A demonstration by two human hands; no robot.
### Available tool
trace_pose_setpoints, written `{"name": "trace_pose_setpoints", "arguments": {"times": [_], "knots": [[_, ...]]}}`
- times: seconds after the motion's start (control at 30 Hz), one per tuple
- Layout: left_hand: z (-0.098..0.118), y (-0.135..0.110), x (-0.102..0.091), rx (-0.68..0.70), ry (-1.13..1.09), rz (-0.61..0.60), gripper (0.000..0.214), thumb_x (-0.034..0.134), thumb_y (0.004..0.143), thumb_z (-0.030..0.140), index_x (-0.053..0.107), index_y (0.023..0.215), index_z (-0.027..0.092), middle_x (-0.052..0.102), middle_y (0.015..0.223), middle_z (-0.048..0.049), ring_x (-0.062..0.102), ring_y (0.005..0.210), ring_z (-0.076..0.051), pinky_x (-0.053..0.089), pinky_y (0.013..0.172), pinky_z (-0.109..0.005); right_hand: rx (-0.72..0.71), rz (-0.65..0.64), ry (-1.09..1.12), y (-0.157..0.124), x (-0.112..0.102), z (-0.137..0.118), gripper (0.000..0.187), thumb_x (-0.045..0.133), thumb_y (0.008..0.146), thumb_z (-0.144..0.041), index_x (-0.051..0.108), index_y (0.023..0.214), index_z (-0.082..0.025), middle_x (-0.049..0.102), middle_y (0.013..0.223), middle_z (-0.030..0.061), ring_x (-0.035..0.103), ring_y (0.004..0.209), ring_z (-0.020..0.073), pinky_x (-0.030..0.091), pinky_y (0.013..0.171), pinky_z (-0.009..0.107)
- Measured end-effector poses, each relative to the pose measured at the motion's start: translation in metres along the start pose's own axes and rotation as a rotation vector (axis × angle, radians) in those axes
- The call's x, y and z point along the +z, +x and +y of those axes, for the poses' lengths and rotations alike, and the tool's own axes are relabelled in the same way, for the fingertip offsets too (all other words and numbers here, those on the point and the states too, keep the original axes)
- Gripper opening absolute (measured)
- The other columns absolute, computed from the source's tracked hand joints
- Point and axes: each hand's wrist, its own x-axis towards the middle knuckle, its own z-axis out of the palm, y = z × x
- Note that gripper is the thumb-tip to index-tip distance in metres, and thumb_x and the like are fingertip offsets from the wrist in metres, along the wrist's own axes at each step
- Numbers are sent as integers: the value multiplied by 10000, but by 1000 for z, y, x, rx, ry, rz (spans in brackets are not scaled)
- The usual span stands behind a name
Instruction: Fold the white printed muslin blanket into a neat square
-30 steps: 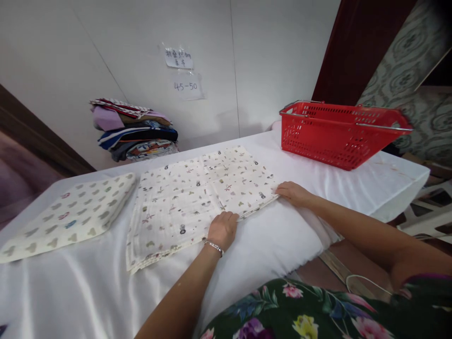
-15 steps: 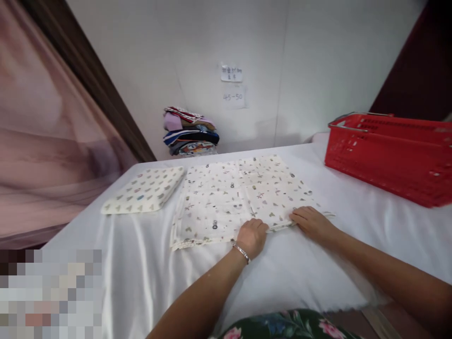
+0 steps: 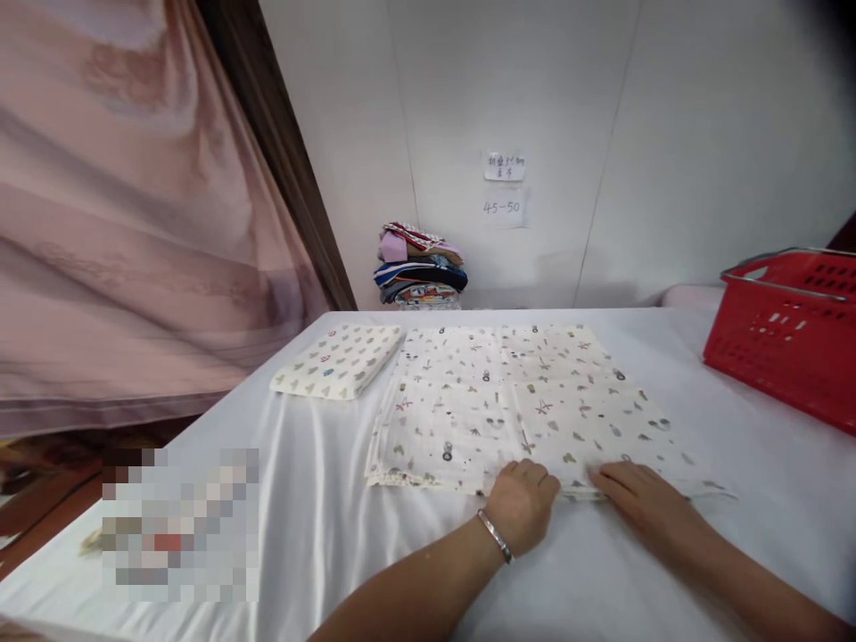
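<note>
A white cloth [image 3: 461, 401] with small printed motifs lies spread in folded layers on the white-covered table [image 3: 300, 517]. At the middle of its near edge, my left hand [image 3: 525, 504] has its fingers curled over the fabric; a silver bracelet circles that wrist. Just to the right, my right hand [image 3: 642, 499] rests along the same edge, fingers stretched out and pointing left. The thumbs are hidden. Left of the spread cloth sits a folded cream cloth [image 3: 338, 361] with rows of small printed shapes.
A stack of folded fabrics [image 3: 421, 267] stands against the wall behind the table. A red plastic basket [image 3: 789, 330] is at the far right. Pink curtains [image 3: 134, 223] hang on the left. Two paper notes [image 3: 505, 187] are stuck on the wall. A pixelated patch covers the lower left.
The view has turned left, so everything sits further right and lower. My right hand has slid a little left along the cloth's edge, closer to my left hand.
</note>
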Motion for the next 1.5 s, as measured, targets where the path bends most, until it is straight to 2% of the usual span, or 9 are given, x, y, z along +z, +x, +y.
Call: {"name": "trace_pose_setpoints", "arguments": {"times": [0.23,0.4,0.57,0.77,0.97,1.13,1.23,1.33,1.5], "knots": [[2,0,-3,-80,1,12,186,462,803,181,476,987,162,592,832,-27,531,780,-177,394,671,-303,-82,52,103,41,18,-35,277,346,882,-158,601,988,-183,612,941,76,563,801,166,451,699,310],[-2,-11,-11,-70,84,13,131,436,843,190,476,966,171,586,847,-28,523,798,-171,359,648,-302,-151,120,84,34,31,-27,305,352,845,-125,596,1023,-169,615,971,81,566,849,178,448,739,313],[-26,-37,-26,-85,141,-18,117,420,856,176,492,947,164,570,865,-32,491,804,-162,338,668,-299,-170,100,79,23,39,-16,312,382,832,-138,591,1062,-166,612,1039,81,563,923,201,436,807,343],[-60,-73,-43,-269,211,-39,118,403,863,164,510,911,158,566,865,-43,470,790,-162,329,688,-308,-183,144,86,25,37,-16,292,382,860,-214,590,1054,-150,616,1017,85,568,891,213,437,793,355],[-83,-93,-56,-440,261,-65,155,386,847,101,526,856,165,574,848,-50,474,795,-168,331,712,-314,-187,175,122,24,38,-14,296,386,866,-244,579,1069,-150,614,1007,94,573,880,216,436,800,360],[-101,-114,-76,-587,248,-63,155,412,834,115,553,810,173,592,836,-52,488,838,-180,346,748,-317,-189,144,161,19,43,-11,298,400,860,-262,576,1075,-154,613,1017,98,574,898,228,432,822,376],[-108,-129,-86,-665,197,-25,190,416,828,105,582,867,186,614,883,-49,493,916,-177,350,824,-322,-182,105,149,18,44,-10,298,398,856,-244,569,1083,-152,611,1031,104,570,909,235,427,835,389],[-110,-143,-90,-743,146,16,254,442,804,90,595,965,214,612,1026,-40,474,1021,-178,357,865,-326,-210,87,125,18,45,-8,306,394,853,-249,566,1085,-149,611,1035,110,568,910,243,426,841,406],[-113,-155,-93,-879,172,100,281,431,815,103,601,1002,226,573,1142,-42,466,1065,-188,393,840,-322,-238,4,112,16,48,-1,315,403,828,-217,589,1080,-183,623,1047,87,573,939,245,443,854,403]]}}
